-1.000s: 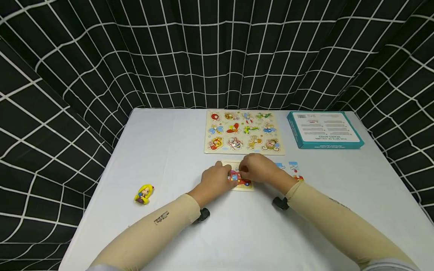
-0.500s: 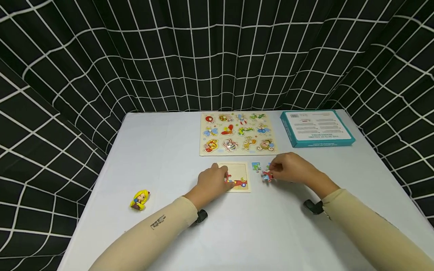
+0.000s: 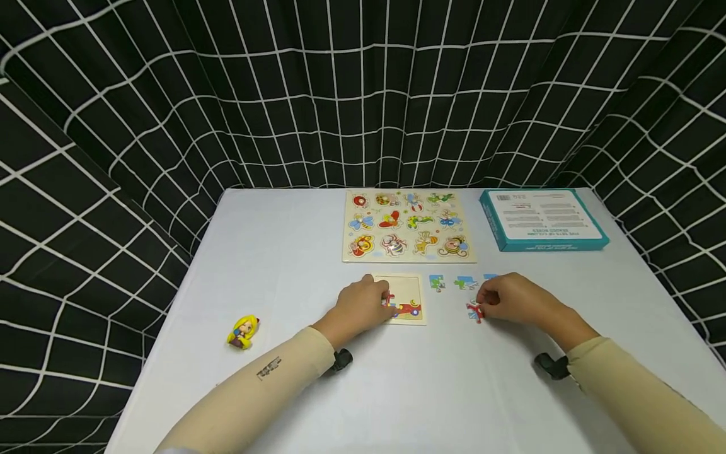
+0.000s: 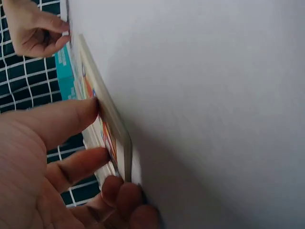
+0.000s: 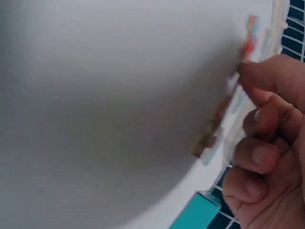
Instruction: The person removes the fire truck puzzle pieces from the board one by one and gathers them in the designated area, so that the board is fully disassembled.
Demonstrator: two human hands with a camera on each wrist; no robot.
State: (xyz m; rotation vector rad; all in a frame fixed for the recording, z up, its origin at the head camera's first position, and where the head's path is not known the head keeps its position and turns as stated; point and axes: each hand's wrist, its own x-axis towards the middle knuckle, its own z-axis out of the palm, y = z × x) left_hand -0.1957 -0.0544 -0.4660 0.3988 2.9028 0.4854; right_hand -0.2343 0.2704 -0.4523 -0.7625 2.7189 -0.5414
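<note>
My left hand (image 3: 360, 302) grips the left side of a small wooden puzzle board (image 3: 407, 287). In the left wrist view, its thumb and index finger press on the board's face (image 4: 106, 138), while other fingers curl at its edge. Pieces of a red vehicle picture (image 3: 409, 309) lie along the bottom of the frame, partly hidden by the thumb; bare wood shows above them. My right hand (image 3: 518, 299), to the right of the board, pinches a red and light-blue jigsaw piece (image 3: 474, 311) between thumb and forefinger, close over the white table.
Loose jigsaw pieces lie right of the board, among them a green-blue piece (image 3: 437, 282) and another (image 3: 466, 283). Behind are an insect puzzle board (image 3: 408, 232) and a teal box (image 3: 553, 246). A yellow-haired figurine (image 3: 244, 331) lies at left. Black gridded curtain (image 3: 363, 113) surrounds the table.
My right hand has moved from over the small board to the right, carrying the red and light-blue jigsaw piece out of the frame. My left hand has stayed on the board.
</note>
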